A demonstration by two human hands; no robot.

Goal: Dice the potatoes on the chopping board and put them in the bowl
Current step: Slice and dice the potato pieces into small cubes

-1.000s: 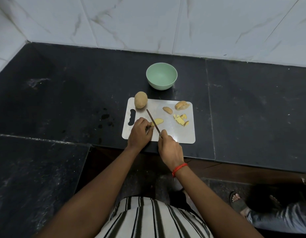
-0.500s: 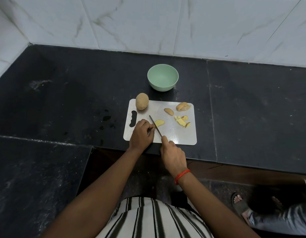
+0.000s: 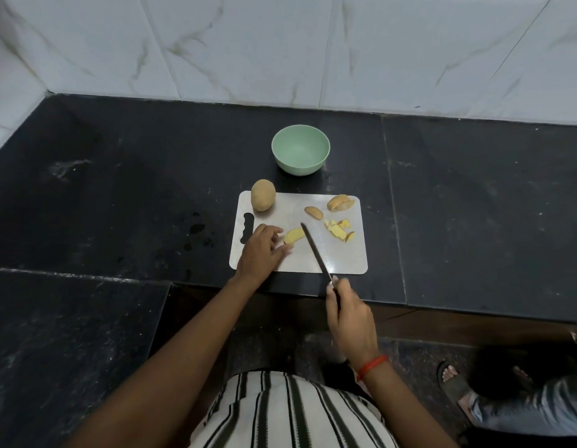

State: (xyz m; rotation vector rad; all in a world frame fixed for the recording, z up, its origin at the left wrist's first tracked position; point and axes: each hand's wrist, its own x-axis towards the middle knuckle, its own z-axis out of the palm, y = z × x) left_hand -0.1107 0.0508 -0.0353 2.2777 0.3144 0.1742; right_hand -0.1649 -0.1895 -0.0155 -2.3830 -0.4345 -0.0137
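Half a second ago the left hand [image 3: 260, 250] was bunched over the potato slice [image 3: 294, 236] with the knife [image 3: 315, 250] set across it; now the right hand [image 3: 349, 313] is drawn back off the chopping board [image 3: 297, 261] toward the body, its fingers [image 3: 334, 287] curled round the handle; the blade lies slanted above the board, clear of the slice. The left hand's fingers [image 3: 276, 233] are loosened and lightly spread; one tip is at the slice's near end, though I cannot tell whether it touches. The slice looks whole, so this reads as a reset between cuts, probably to turn or re-seat the piece; the dicing of it seems not yet begun. A small heap of diced pieces [image 3: 339, 230] lies toward the board's right side; two more cut portions [image 3: 340, 202] wait near the far right corner; the whole potato [image 3: 263, 199] sits uncut at the far left corner. The green bowl [image 3: 300, 150] stands on the desk [image 3: 119, 189] just beyond the board, holding nothing; most of the task remains.
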